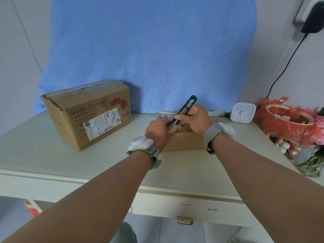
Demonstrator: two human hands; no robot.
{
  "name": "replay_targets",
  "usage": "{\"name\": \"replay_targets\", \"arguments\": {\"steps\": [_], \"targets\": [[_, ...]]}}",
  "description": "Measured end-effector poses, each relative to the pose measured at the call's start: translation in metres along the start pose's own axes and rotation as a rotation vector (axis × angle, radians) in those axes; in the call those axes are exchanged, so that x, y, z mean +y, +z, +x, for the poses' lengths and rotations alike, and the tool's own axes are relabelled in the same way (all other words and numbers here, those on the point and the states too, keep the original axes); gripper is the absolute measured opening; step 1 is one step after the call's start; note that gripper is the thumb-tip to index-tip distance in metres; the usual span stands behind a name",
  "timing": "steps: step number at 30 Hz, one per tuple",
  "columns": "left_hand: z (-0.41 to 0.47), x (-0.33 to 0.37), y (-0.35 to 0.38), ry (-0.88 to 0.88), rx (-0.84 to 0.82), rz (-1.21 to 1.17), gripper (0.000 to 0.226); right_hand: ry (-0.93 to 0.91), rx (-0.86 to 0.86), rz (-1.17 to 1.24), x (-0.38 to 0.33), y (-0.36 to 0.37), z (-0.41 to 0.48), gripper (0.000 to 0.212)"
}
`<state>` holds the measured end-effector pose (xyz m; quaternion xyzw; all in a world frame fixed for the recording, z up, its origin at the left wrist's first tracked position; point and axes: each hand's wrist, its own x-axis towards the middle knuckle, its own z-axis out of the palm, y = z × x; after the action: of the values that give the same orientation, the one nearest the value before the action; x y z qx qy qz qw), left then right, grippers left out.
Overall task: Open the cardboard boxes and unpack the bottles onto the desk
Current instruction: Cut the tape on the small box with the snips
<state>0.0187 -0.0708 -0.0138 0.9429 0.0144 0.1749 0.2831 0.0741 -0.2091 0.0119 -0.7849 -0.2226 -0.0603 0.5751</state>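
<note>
Green metal thread snips are pinched in the right hand, blades pointing down-left onto the small brown cardboard box; the left hand presses flat beside them.

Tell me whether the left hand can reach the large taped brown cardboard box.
Probably yes: the left hand rests on the small cardboard box, and only bare white desk lies between it and the large taped cardboard box.
</note>
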Motion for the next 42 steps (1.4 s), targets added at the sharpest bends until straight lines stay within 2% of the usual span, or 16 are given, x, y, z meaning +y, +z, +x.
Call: {"name": "replay_targets", "arguments": {"steps": [4, 9, 13, 19, 22, 25, 29, 33, 42], "targets": [[0.002, -0.001, 0.0, -0.018, -0.017, 0.025, 0.05, -0.076, 0.021, -0.263, 0.006, -0.012, 0.001, 0.021], [0.002, 0.0, -0.003, 0.01, -0.024, 0.065, 0.051, -0.097, -0.002, -0.312, 0.005, -0.001, 0.003, 0.017], [0.002, 0.001, -0.006, 0.024, -0.089, 0.116, 0.043, -0.052, 0.011, -0.379, 0.014, -0.034, 0.002, 0.016], [0.014, 0.02, -0.001, 0.079, -0.185, 0.365, 0.03, -0.049, 0.041, -0.372, 0.02, -0.046, -0.001, 0.017], [0.01, 0.019, 0.016, 0.185, -0.168, 0.413, 0.044, -0.059, 0.021, -0.377, 0.02, -0.045, -0.002, 0.018], [0.003, 0.013, 0.027, 0.232, -0.085, 0.439, 0.056, -0.056, 0.045, -0.392, 0.023, -0.055, -0.004, 0.017], [0.007, 0.016, 0.033, 0.183, -0.102, 0.496, 0.058, -0.035, 0.134, -0.415, 0.026, -0.062, -0.006, 0.018], [0.008, 0.041, 0.037, 0.095, -0.146, 0.587, 0.078, -0.046, 0.065, -0.487, 0.023, -0.053, -0.006, 0.013], [0.011, 0.04, 0.04, 0.188, -0.127, 0.522, 0.068, -0.049, 0.158, -0.39, 0.034, -0.074, -0.012, 0.017]]}}
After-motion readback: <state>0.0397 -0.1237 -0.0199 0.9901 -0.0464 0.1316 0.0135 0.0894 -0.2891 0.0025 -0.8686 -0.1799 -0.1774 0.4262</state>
